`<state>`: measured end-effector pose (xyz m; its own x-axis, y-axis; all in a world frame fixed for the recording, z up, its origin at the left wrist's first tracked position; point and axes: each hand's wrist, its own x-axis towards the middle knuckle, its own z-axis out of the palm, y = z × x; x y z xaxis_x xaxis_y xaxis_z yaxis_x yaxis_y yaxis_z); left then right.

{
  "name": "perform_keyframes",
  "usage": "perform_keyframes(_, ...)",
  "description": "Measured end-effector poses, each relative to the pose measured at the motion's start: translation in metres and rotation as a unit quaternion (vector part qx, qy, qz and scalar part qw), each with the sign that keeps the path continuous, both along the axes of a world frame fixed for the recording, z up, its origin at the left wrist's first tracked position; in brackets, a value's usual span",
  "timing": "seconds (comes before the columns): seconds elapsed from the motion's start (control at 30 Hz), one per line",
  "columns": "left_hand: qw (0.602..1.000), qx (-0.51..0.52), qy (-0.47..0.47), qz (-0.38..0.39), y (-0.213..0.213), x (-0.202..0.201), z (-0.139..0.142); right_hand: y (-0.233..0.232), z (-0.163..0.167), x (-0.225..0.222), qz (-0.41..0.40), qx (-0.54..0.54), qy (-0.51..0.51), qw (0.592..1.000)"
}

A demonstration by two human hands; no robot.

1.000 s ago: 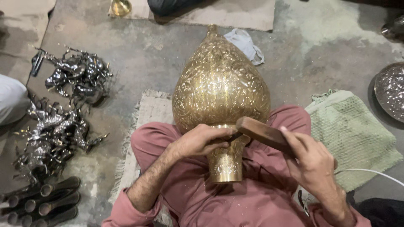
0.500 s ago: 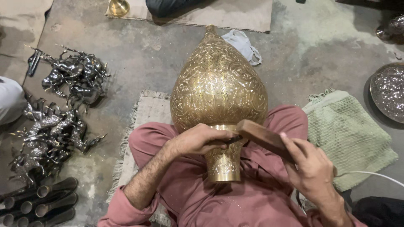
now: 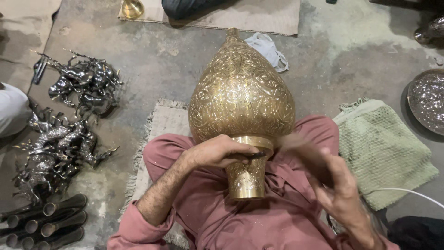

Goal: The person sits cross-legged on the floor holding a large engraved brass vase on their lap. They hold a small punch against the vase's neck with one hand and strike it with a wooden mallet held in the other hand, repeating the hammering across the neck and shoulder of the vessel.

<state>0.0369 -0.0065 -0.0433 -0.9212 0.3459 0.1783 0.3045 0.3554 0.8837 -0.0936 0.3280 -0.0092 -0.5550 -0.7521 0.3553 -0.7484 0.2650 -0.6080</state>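
Grey, dusty concrete floor [image 3: 175, 69] spreads out all around you, and you sit on a small pale mat [image 3: 162, 125] with a fringe. Your legs in pink cloth [image 3: 240, 217] hold up a big gold vase [image 3: 241, 102]. It lies on your lap with its narrow neck near your belly and its pointed top aimed away from you. Tiny flower shapes cover its round body.

Your left hand [image 3: 219, 152] curls over the neck of the vase, and its fingers pinch a thin dark tool [image 3: 252, 155] against the metal. Your right hand [image 3: 330, 178] is just beside the neck, on the right. It is blurry, so you cannot tell if it is wide, narrow or holding something.

To your left, a heap of shiny dark metal animals [image 3: 60, 134] lies on the floor, and dark metal tubes [image 3: 46, 222] lie near your left knee. A green knit cloth [image 3: 384, 153] sits to your right, with a thin white cord [image 3: 407, 193] lying across its near corner. A silver plate [image 3: 428, 102] shows at the right edge. A light grey rag [image 3: 268, 48] lies past the vase's tip, near a flat sheet of cardboard [image 3: 249, 16]. A small gold bowl [image 3: 132, 8] sits at the top.
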Motion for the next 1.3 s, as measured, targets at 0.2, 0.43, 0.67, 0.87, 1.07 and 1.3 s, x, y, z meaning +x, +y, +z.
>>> perform_keyframes(0.2, 1.0, 0.003, -0.011, 0.002, -0.002, 0.001, -0.006, -0.003, 0.004, -0.003, 0.005, -0.003, 0.033, 0.999)
perform_keyframes(0.43, 0.998, -0.006, -0.02, 0.051, 0.003, 0.002, -0.006, -0.014, -0.007, -0.009, -0.035, 0.175, 0.062, 0.982)
perform_keyframes(0.67, 0.998, -0.019, 0.008, 0.062, 0.006, 0.003, -0.001, -0.022, -0.015, -0.013, -0.035, 0.053, -0.076, 0.995)
perform_keyframes(0.87, 0.999, -0.001, 0.018, 0.051, 0.005, 0.002, 0.0, -0.015, 0.003, -0.016, -0.003, 0.09, 0.125, 0.988)
perform_keyframes(1.07, 0.998, -0.012, 0.02, 0.06, 0.002, 0.006, -0.005, -0.013, -0.003, -0.018, 0.029, -0.015, -0.027, 0.999)
perform_keyframes(1.3, 0.999, 0.0, 0.012, 0.048, 0.005, 0.002, -0.013, -0.011, 0.007, -0.018, 0.034, 0.236, 0.167, 0.957)
